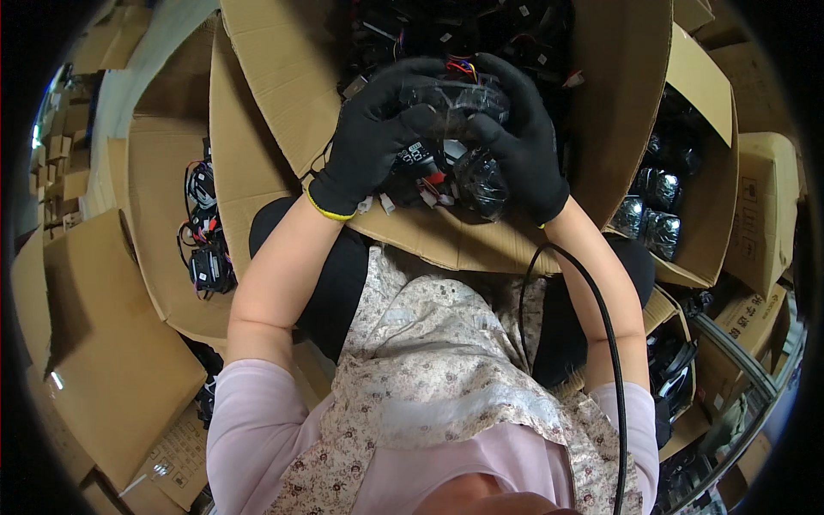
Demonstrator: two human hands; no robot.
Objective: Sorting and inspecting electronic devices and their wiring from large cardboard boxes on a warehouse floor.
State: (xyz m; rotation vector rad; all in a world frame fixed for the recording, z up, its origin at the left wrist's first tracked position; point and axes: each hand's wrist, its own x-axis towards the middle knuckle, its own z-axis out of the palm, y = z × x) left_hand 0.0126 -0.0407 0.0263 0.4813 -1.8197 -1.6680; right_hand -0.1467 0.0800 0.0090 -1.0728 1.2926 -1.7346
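Both of my hands wear black gloves and are raised over an open cardboard box (481,249) in front of my lap. Between them is a dark part wrapped in clear plastic (459,101), with red, yellow and blue wires at its far end. My left hand (367,129) closes round its left side, thumb on the near face. My right hand (519,137) grips the right side, thumb also on top. Just below the hands lie a black display unit (415,156), another plastic-wrapped black part (482,184) and white connectors (386,202).
More black parts with wires (463,30) fill the box's far side. A carton on the left holds wired black units (206,266); one on the right holds plastic-wrapped parts (661,210). A black cable (614,343) runs past my right arm. A metal rail (730,348) stands at the right.
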